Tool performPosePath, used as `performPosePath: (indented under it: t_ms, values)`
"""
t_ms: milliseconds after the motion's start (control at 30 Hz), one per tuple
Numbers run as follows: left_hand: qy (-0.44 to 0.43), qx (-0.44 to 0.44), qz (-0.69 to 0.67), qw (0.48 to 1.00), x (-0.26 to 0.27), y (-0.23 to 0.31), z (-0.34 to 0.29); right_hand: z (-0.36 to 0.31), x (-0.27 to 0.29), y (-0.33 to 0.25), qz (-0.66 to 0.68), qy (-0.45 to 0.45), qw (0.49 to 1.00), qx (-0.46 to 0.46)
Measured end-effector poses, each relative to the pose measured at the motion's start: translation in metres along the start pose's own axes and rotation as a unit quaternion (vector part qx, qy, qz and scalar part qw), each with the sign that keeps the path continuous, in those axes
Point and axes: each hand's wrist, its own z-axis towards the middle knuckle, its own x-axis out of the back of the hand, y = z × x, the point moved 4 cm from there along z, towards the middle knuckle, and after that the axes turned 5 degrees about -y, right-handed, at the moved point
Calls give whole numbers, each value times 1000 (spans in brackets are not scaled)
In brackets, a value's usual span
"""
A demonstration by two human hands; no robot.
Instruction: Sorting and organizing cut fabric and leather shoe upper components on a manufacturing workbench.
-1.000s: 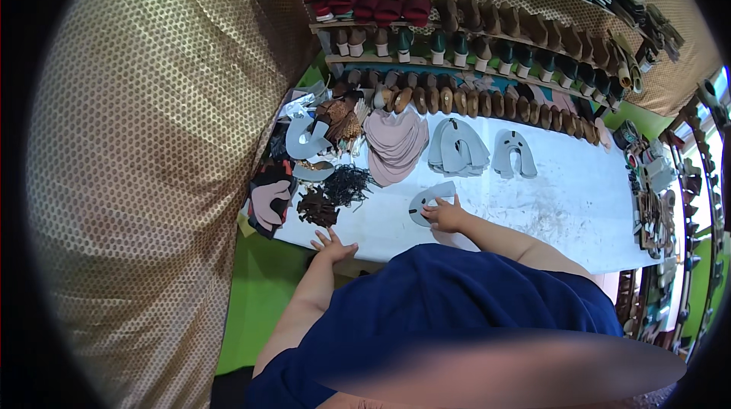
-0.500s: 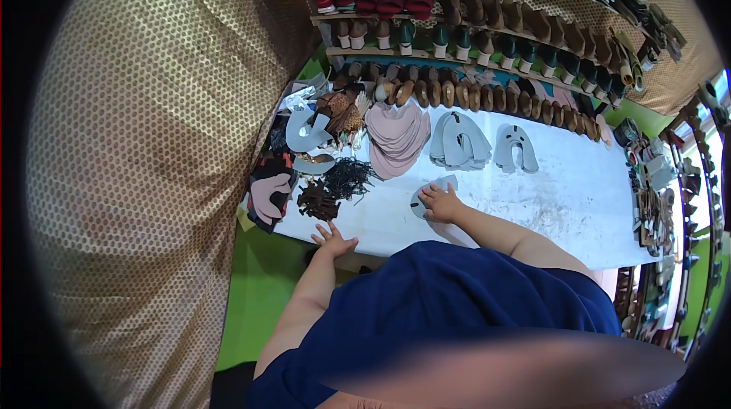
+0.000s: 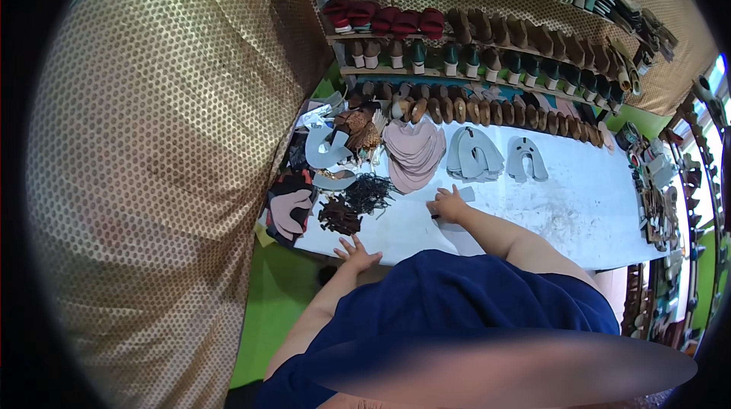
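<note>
Head | grey piece (image 3: pixel 467 194) beneath right fingers (image 3: pixel 438 203), grip unclear | left fingers (image 3: pixel 349 246) spread wide

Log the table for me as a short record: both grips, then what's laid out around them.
Left grip: open, at the table's near edge
Right grip: over a grey piece, partly covering it; pinch unclear
Nearest left grip: brown strips
Farther, left to right: black strips, pink stack, grey stack
Beyond table: red shoes, in a row
</note>
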Motion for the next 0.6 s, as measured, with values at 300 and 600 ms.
performPosePath:
  t_ms: [300, 600]
  values:
    - [-1, -34, -47, 998, 4, 1, -7, -15, 10, 8, 44, 32, 996, -76]
    - [-112, 14, -70, 991, 35, 18, -11, -92, 21, 55, 252, 254, 908, -218]
